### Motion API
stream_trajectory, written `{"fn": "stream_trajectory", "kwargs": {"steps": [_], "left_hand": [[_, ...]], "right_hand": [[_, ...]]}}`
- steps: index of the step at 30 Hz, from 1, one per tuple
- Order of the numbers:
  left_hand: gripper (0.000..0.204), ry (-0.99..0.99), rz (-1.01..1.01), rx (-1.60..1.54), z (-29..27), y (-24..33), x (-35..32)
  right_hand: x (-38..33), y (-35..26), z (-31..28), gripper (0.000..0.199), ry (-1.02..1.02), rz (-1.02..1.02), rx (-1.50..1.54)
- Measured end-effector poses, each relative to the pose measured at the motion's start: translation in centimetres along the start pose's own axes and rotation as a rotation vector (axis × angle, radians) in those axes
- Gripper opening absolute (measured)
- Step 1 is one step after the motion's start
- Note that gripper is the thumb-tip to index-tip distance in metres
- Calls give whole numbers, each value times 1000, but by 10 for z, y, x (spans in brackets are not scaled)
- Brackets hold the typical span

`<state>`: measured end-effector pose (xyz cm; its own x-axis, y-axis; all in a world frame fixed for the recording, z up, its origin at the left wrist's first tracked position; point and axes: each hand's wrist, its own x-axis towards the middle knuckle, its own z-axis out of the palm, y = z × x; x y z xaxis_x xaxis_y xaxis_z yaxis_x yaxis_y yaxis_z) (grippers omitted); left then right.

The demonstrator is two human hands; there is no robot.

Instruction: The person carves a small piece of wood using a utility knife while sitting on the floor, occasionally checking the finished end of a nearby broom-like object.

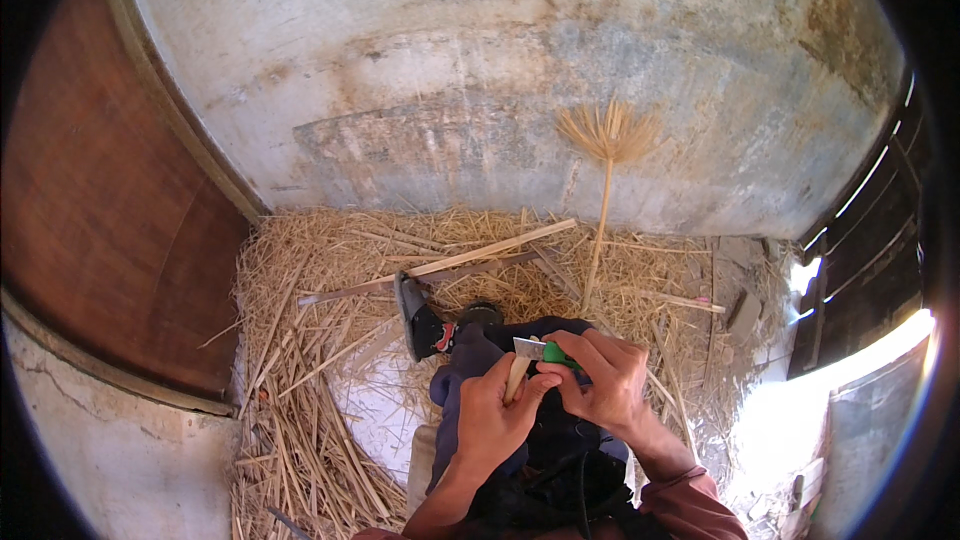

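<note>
Straw (300, 252) borders a red-marked shoe (424, 328); right hand (607, 380) grips a green-handled blade (553, 352).

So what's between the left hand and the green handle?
In the head view, a metal blade and the top of a pale stick lie between them: the left hand holds the stick, the right hand grips the green handle.

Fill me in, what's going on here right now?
A person's left hand grips a pale stick, and the right hand holds a green-handled blade at its upper end; whether the edge bites in, I can't tell. Straw covers much of the floor, and a broom leans bristles-up against the wall.
</note>
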<state>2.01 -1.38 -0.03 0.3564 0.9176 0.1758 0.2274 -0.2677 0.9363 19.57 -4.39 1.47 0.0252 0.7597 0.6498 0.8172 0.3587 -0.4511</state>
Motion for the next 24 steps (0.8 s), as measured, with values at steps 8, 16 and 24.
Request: {"fn": "stream_trajectory", "kwargs": {"steps": [8,16,24], "left_hand": [[36,-54,-90,-352,-5,-5,-2],[36,-242,-103,-388,-14,-16,2],[29,-77,-25,-178,-5,-7,-1]], "right_hand": [[3,4,0,31,-94,-75,92],[-2,12,1,35,-144,-186,100],[-1,6,1,37,-91,-94,27]]}}
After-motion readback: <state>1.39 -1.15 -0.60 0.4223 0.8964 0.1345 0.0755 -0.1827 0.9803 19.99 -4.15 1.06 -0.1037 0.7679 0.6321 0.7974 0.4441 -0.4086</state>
